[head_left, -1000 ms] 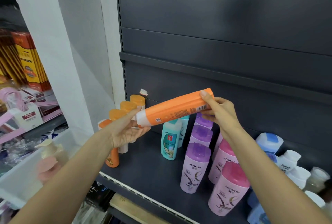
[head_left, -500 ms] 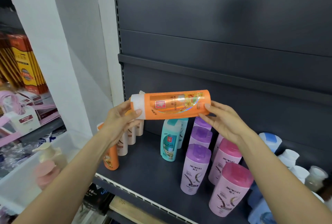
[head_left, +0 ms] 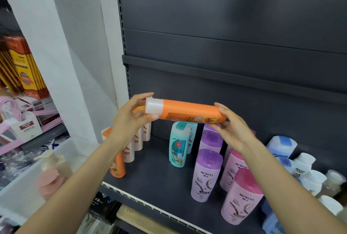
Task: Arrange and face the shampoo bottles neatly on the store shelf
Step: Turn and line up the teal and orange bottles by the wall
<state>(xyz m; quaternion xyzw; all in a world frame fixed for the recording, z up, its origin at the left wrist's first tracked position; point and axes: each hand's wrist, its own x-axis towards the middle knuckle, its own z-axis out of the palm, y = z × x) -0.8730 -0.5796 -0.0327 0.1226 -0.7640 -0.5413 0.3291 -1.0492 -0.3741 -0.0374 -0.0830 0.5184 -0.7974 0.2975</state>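
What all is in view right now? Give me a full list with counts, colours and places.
orange bottle: one, orange with white cap, held level above the shelf
shelf: one, dark grey, centre
orange-capped bottles: a row, partly hidden, exact count unclear, shelf left
teal bottles: two, teal, shelf middle
purple-capped bottles: at least three, lilac, right of the teal
pink-capped bottles: at least two, pink, front right
white and blue bottles: several, far right
white bin: one, lower left, holding a pump bottle
left hand: fingers round the cap end
right hand: fingers round the base end
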